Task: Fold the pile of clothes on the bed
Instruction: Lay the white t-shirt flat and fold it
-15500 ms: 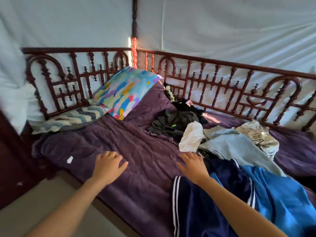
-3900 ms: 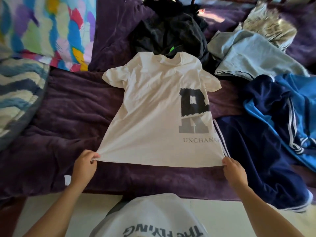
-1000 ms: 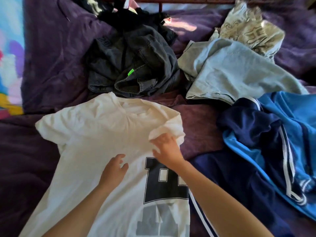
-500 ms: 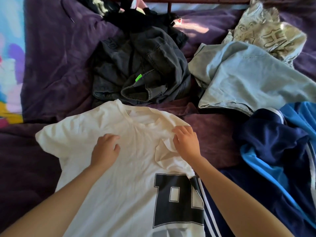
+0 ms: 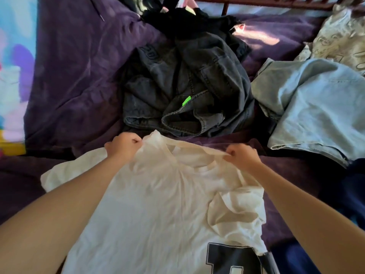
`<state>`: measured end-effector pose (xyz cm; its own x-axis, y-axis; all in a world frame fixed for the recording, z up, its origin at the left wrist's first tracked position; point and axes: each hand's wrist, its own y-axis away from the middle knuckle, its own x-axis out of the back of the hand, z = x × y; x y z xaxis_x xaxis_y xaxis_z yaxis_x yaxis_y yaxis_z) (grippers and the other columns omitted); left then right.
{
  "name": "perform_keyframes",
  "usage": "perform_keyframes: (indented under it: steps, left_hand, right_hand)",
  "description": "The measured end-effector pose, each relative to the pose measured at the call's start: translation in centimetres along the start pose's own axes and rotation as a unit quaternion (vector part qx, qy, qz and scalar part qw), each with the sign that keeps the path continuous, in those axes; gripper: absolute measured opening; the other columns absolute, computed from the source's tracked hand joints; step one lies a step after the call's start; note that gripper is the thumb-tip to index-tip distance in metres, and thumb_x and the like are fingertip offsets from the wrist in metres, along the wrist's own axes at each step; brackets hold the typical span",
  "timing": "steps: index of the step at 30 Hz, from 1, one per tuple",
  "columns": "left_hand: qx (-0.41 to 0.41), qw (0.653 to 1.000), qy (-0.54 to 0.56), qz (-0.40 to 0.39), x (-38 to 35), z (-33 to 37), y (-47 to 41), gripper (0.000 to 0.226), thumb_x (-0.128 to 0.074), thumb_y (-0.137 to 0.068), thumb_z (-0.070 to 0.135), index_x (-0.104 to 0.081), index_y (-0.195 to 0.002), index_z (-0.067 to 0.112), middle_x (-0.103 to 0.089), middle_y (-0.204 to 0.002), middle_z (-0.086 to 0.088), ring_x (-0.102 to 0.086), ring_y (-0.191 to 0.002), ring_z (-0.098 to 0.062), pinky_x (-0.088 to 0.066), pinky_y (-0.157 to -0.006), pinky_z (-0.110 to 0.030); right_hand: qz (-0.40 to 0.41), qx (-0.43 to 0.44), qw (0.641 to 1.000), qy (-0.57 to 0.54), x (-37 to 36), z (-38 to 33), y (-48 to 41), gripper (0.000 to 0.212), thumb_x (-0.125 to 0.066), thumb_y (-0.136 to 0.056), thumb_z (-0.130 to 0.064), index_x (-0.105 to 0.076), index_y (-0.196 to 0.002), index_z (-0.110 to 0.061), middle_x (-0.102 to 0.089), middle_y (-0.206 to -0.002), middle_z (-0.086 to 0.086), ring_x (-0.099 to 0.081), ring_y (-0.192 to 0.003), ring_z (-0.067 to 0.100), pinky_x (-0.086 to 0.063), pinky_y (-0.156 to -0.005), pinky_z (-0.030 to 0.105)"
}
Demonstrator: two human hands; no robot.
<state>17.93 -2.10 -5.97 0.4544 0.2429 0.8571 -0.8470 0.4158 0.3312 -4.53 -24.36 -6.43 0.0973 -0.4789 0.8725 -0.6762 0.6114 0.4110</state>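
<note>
- A white T-shirt (image 5: 158, 204) lies front-up on the bed's purple blanket (image 5: 79, 66), with its collar pointing away from the person.
- The left hand (image 5: 123, 146) is clenched on the shirt's shoulder just left of the collar, bunching the fabric into a small peak.
- The right hand (image 5: 242, 156) pinches the shoulder seam on the other side of the collar, fingers curled around the cloth. The neckline is stretched between the two hands and raised slightly off the blanket.
- The shirt's right sleeve (image 5: 233, 210) is turned inward and lies crumpled over the chest. The other sleeve (image 5: 53, 177) spreads flat on the blanket.
- A dark block-letter print (image 5: 233, 258) shows on the lower part of the shirt, cut off by the frame edge.
- Just beyond the collar sits a rumpled dark grey denim garment (image 5: 197, 80) with a small green tag (image 5: 186, 100).
- A black garment (image 5: 177, 22) is heaped behind the denim.
- To the right lies a light blue garment (image 5: 316, 107), with a cream patterned garment (image 5: 339, 40) behind it.
- A navy garment (image 5: 351, 190) lies at the right edge.
- A colourful pillow (image 5: 11, 76) is at the far left, and a wooden bed rail (image 5: 276, 4) runs along the top.
</note>
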Motion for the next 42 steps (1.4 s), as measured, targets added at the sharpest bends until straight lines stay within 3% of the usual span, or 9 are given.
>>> perform_keyframes:
  steps: [4,8,12,18,23,31,34,37,42]
  left_hand:
    - [-0.044,0.979,0.191,0.047,2.3,-0.7,-1.4,0.017,-0.056,-0.089,0.006,-0.064,-0.097,-0.007,-0.062,-0.078,-0.021,-0.055,-0.077,-0.029,-0.034,-0.07,-0.025]
    - [-0.077,0.978,0.182,0.067,3.2,0.3,-2.2,0.011,-0.051,-0.091,0.009,-0.06,-0.092,0.002,-0.053,-0.073,-0.003,-0.047,-0.08,-0.02,-0.033,-0.067,-0.026]
    - [-0.087,0.974,0.162,0.132,3.6,-0.2,-3.2,0.02,-0.048,-0.092,0.013,-0.061,-0.096,-0.002,-0.063,-0.096,-0.017,-0.056,-0.092,-0.033,-0.041,-0.078,-0.036]
    - [-0.063,0.993,-0.046,0.083,0.5,-0.5,-1.8,0.036,-0.05,-0.091,0.021,-0.05,-0.126,0.013,-0.048,-0.126,-0.021,-0.04,-0.118,-0.039,-0.033,-0.093,-0.049]
    - [-0.344,0.916,-0.046,0.202,-4.8,-0.8,4.4,0.038,-0.046,-0.075,0.015,-0.057,-0.11,0.008,-0.058,-0.109,-0.022,-0.044,-0.104,-0.034,-0.047,-0.074,-0.046]
    - [-0.412,0.908,0.063,-0.046,-10.8,2.9,14.5,0.021,-0.043,-0.074,0.022,-0.057,-0.088,0.016,-0.064,-0.079,-0.004,-0.061,-0.071,-0.027,-0.051,-0.059,-0.031]
    - [-0.389,0.917,0.051,-0.076,-11.0,4.9,15.5,0.025,-0.055,-0.08,0.007,-0.065,-0.103,0.008,-0.063,-0.101,-0.009,-0.058,-0.091,-0.032,-0.048,-0.073,-0.038]
    - [-0.305,0.944,0.045,-0.115,-11.1,6.8,15.4,0.046,-0.053,-0.089,0.012,-0.046,-0.134,0.015,-0.046,-0.131,-0.007,-0.044,-0.118,-0.025,-0.039,-0.092,-0.033]
    - [-0.204,0.972,-0.007,-0.116,-10.8,9.2,13.5,0.057,-0.053,-0.088,0.016,-0.036,-0.14,0.032,-0.04,-0.133,-0.004,-0.043,-0.118,-0.027,-0.04,-0.086,-0.035]
  right_hand:
    - [0.107,-0.071,0.956,-0.263,1.7,0.5,0.0,0.033,-0.063,-0.087,-0.02,-0.05,-0.057,-0.015,-0.046,-0.057,0.0,-0.042,-0.059,0.016,-0.032,-0.058,0.03]
    - [0.115,-0.17,0.942,-0.264,1.3,-0.7,-0.4,0.051,-0.049,-0.094,-0.036,-0.035,-0.051,-0.012,-0.035,-0.055,0.003,-0.037,-0.061,0.022,-0.029,-0.06,0.033]
    - [0.172,-0.222,0.925,-0.257,2.6,-1.6,-1.1,0.054,-0.048,-0.092,-0.044,-0.036,-0.05,-0.013,-0.037,-0.056,0.003,-0.045,-0.072,0.027,-0.033,-0.071,0.035]
    - [0.093,-0.188,0.969,-0.128,1.5,-2.6,-1.0,0.045,-0.049,-0.091,-0.048,-0.049,-0.118,-0.011,-0.05,-0.126,0.014,-0.039,-0.123,0.033,-0.032,-0.1,0.043]
    - [0.224,-0.116,0.958,-0.137,-1.3,-0.1,5.9,0.033,-0.053,-0.091,-0.022,-0.053,-0.12,-0.008,-0.052,-0.121,0.014,-0.04,-0.117,0.03,-0.033,-0.095,0.037]
    - [0.126,-0.228,0.949,-0.178,-7.4,0.2,16.4,0.042,-0.056,-0.089,-0.042,-0.051,-0.123,-0.017,-0.055,-0.117,0.001,-0.056,-0.095,0.018,-0.04,-0.076,0.03]
    - [0.097,-0.235,0.951,-0.174,-8.2,-0.3,16.9,0.025,-0.051,-0.093,-0.034,-0.06,-0.109,-0.016,-0.066,-0.107,0.006,-0.06,-0.098,0.027,-0.042,-0.079,0.031]
    - [0.157,-0.188,0.959,-0.14,-8.5,-0.4,18.0,0.019,-0.051,-0.091,-0.02,-0.067,-0.1,-0.015,-0.065,-0.1,0.003,-0.06,-0.093,0.025,-0.033,-0.067,0.027]
    - [0.348,0.128,0.929,0.017,-9.8,1.9,20.7,0.02,-0.048,-0.069,-0.01,-0.067,-0.066,-0.011,-0.056,-0.063,0.002,-0.052,-0.054,0.024,-0.042,-0.042,0.027]
